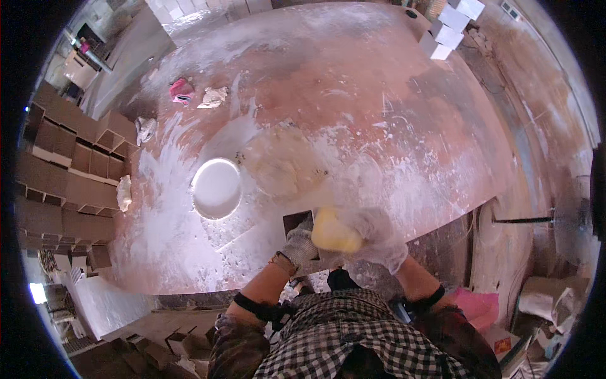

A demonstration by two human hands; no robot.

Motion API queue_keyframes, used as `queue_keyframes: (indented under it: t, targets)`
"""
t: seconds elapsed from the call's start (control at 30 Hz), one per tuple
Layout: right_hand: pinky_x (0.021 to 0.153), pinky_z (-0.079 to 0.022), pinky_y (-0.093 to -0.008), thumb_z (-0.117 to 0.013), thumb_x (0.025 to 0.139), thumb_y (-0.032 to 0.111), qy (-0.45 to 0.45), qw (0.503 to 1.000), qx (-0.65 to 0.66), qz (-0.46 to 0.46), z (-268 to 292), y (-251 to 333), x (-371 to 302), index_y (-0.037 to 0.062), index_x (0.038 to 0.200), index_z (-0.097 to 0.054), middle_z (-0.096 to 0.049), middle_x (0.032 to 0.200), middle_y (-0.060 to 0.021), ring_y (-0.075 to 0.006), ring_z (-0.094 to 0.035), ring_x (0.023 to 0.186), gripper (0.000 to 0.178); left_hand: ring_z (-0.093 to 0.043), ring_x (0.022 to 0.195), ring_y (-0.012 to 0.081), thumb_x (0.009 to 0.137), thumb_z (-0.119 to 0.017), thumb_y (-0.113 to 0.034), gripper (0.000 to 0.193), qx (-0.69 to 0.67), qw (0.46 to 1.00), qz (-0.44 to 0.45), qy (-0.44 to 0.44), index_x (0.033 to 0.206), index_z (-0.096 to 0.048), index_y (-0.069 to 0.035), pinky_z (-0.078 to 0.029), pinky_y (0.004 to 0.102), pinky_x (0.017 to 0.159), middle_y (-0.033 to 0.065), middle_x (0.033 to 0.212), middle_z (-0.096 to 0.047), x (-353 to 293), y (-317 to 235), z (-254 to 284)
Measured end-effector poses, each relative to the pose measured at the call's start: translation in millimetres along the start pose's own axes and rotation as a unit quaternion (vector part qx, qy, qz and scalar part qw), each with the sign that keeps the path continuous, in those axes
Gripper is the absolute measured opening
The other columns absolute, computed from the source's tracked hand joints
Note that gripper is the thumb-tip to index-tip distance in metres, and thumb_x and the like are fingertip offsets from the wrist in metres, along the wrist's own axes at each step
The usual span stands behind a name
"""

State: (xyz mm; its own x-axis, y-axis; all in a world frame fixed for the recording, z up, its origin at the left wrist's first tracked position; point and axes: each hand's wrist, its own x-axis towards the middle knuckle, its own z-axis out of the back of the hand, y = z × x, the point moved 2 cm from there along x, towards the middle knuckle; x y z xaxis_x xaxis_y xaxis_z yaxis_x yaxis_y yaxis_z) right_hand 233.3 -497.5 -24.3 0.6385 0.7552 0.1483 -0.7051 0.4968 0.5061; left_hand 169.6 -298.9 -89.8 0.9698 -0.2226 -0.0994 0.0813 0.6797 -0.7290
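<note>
My left hand [300,245], in a grey knit glove, grips the rim of an open square box [297,220] with a dark inside, at the near edge of the table [353,57]. My right hand [379,237], in a whitish glove, is closed on a yellow sponge [336,230] just right of the box. The sponge and right hand are slightly blurred, and they partly cover the box. To the left of the box stands a round basin [240,196] of white liquid. Beyond the box lies a pale tan patch of residue [281,161].
Brown open-ended boxes [41,218] are stacked along the left side. Crumpled cloths, one pink [182,91] and one pale [213,97], lie at the far left of the table. White boxes [448,28] are piled at the far right. Pink sheeting [480,309] is near my right elbow.
</note>
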Motion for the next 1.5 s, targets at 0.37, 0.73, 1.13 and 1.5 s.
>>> queue_keyframes:
  t: [0.37,0.73,1.13,1.5]
  targets:
    - [0.089,-0.043,-0.0394,-0.075,0.064,0.010,-0.218,0.964,0.153,-0.014,28,10,-37,0.0102,0.117,-0.055,-0.057,0.115,-0.0124,-0.0307,-0.055,0.104,0.057,-0.046,0.117,0.0336,0.079,-0.059,-0.024,0.045,0.100,0.991,-0.057,0.066,0.120,-0.054,-0.007,-0.037,0.0409,0.098,0.0168,0.124,-0.051,8,-7,15]
    - [0.090,-0.038,-0.0392,-0.070,0.064,0.029,-0.077,0.997,-0.030,-0.009,-8,17,12,0.0179,0.122,-0.054,-0.055,0.112,-0.0069,-0.0276,-0.052,0.103,0.061,-0.053,0.108,0.0303,0.077,-0.059,-0.026,0.041,0.076,0.983,-0.014,0.165,0.113,-0.058,-0.007,-0.043,0.0391,0.090,0.0162,0.114,-0.058,13,8,9]
    - [0.085,-0.041,-0.0415,-0.078,0.056,0.022,-0.283,0.958,0.039,0.008,33,45,-73,0.0116,0.119,-0.055,-0.054,0.121,-0.0097,-0.0302,-0.053,0.104,0.068,-0.058,0.101,0.0315,0.080,-0.055,-0.027,0.035,0.071,0.993,0.012,0.089,0.108,-0.061,-0.008,-0.046,0.0408,0.085,0.0142,0.111,-0.061,11,-7,23]
    - [0.091,-0.040,-0.0404,-0.077,0.059,0.023,-0.203,0.971,0.115,-0.059,19,52,-33,0.0160,0.129,-0.047,-0.054,0.119,-0.0102,-0.0317,-0.052,0.105,0.076,-0.057,0.105,0.0289,0.085,-0.048,-0.029,0.041,0.257,0.938,0.031,0.229,0.122,-0.053,-0.010,-0.046,0.0426,0.088,0.0143,0.119,-0.057,0,-28,42]
